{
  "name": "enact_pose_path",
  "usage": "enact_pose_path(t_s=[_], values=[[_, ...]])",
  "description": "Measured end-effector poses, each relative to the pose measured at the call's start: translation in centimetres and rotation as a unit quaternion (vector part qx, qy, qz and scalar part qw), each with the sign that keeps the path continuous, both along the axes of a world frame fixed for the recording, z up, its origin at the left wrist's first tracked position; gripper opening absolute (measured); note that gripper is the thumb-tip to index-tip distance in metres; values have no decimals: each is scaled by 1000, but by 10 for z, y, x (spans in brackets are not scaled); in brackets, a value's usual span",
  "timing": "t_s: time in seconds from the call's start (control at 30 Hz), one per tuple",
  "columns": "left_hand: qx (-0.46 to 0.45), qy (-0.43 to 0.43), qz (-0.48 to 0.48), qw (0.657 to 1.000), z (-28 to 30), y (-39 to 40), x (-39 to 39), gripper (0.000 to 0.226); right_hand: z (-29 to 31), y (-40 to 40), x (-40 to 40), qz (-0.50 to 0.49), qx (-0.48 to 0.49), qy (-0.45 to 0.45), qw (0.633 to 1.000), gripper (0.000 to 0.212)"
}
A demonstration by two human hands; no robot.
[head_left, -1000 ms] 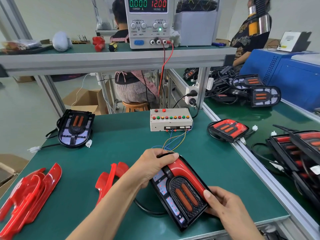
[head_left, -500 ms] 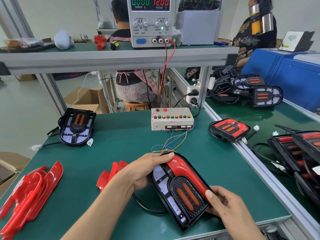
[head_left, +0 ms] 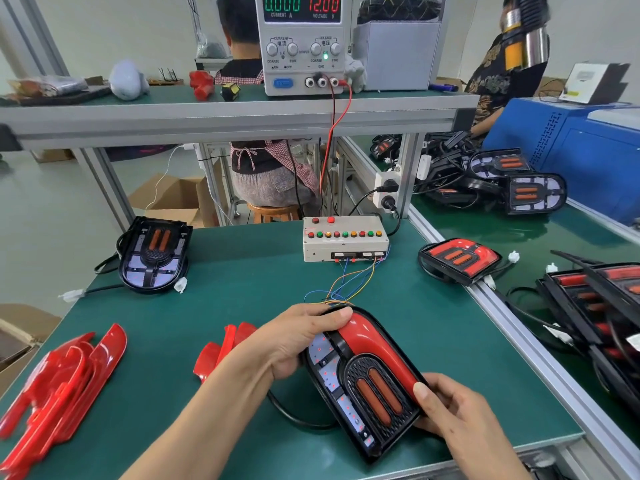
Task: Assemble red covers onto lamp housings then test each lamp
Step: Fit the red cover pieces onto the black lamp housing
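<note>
A black lamp housing (head_left: 360, 386) lies on the green mat near the front edge, with a red cover (head_left: 375, 344) along its right half. My left hand (head_left: 298, 337) grips the housing's top left, its fingertips on the upper end of the cover. My right hand (head_left: 453, 410) holds the lower right corner, thumb pressing on the cover's lower end. Loose red covers lie in a pile (head_left: 59, 386) at the far left, and more red covers (head_left: 221, 348) lie just behind my left wrist. A bare housing (head_left: 152, 254) sits at the back left.
A beige test box (head_left: 346, 242) with coloured buttons stands at the back centre, thin wires running to the housing. A power supply (head_left: 301, 43) reads 0.000 A and 12.00 V. A covered lamp (head_left: 459, 259) lies at the right edge. More lamps (head_left: 599, 306) fill the conveyor.
My left hand has slid a little along the top of the cover. The housing and my right hand stay where they were.
</note>
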State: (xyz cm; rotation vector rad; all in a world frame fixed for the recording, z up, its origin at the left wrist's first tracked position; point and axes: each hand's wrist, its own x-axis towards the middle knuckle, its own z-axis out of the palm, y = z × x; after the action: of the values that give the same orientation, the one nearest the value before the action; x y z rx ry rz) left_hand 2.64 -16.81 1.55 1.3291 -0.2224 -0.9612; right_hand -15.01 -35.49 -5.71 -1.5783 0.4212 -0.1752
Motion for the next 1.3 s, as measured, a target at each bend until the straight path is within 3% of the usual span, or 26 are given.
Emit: enact_pose_path(t_s=[0.2,0.57,0.67,0.8,0.93,1.1,1.3], values=[[1,40,6,999,5,-1,-3,55,3,-1,-1,1,7,8,1000,21],[5,0,16,1000,7,0,-5,49,7,-6,-1,29,1,34,999,18],[-3,-22,17,1000,9,1,-6,41,21,-10,4,35,-108,18,993,22],[3,-78,8,997,13,-5,-13,26,51,4,30,15,-223,-27,974,47],[18,-149,12,989,15,-8,-19,30,63,24,59,57,-302,-14,952,49],[-27,-154,-40,987,8,7,-21,38,56,24,62,55,-246,-34,967,49],[-24,-180,23,983,5,0,-31,45,55,23,56,54,-249,-36,966,51]])
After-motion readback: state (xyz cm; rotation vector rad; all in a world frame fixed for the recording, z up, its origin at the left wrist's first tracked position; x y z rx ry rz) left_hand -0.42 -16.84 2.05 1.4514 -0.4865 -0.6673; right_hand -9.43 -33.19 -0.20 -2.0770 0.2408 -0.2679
